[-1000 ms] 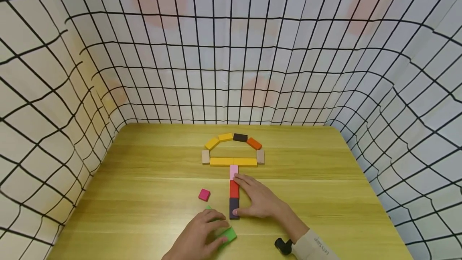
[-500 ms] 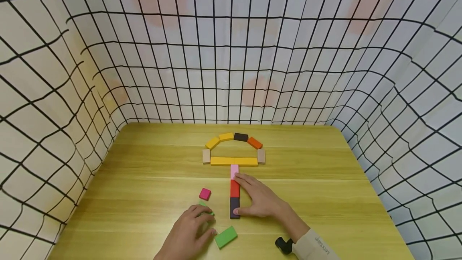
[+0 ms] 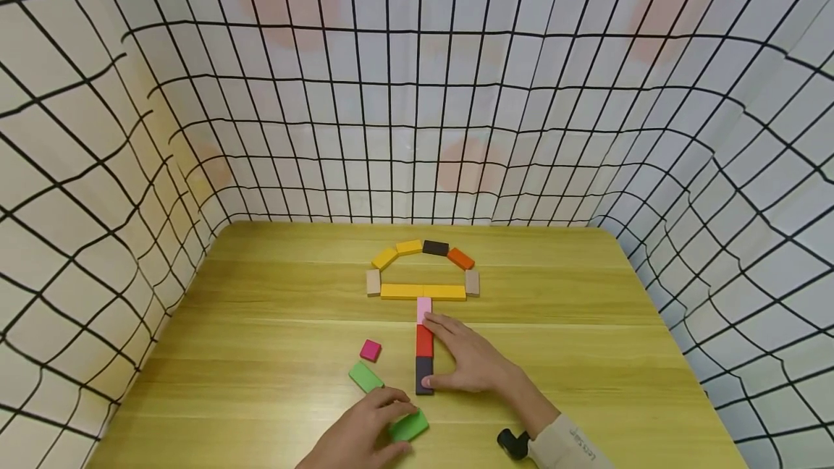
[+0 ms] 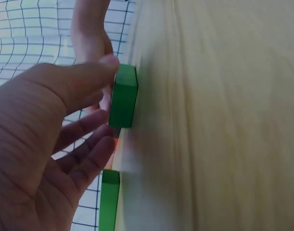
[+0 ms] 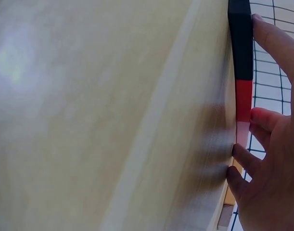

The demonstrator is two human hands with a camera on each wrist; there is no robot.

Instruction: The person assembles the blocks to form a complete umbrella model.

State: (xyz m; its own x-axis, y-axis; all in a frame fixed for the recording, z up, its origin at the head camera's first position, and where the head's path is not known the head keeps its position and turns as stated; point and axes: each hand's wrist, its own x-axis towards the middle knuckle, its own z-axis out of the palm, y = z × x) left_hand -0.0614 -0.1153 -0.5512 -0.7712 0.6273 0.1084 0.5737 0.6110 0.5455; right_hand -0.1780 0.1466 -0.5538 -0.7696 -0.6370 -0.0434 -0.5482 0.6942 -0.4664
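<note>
My left hand [image 3: 365, 425] hovers low over a green block [image 3: 409, 425]. Its thumb is right at the block's edge in the left wrist view, and the fingers, loosely bent, are at the far side. A second green block [image 3: 366, 377] lies just beyond that hand. My right hand [image 3: 472, 360] lies spread beside a straight column of blocks: pink [image 3: 424, 307], red [image 3: 424, 341] and black [image 3: 424, 375]. Its thumb tip touches the black block and its fingertips rest near the pink and red ones.
Two yellow blocks [image 3: 423, 292] form a bar above the column. Wooden, yellow, black and orange blocks [image 3: 460, 258] arch over it. A small magenta block [image 3: 371, 350] lies left of the column. Black netting [image 3: 417, 129] surrounds the wooden table [image 3: 554, 273].
My left hand moved left off the nearer green block toward the other one, then came back right over the nearer block. My right hand stayed beside the column.
</note>
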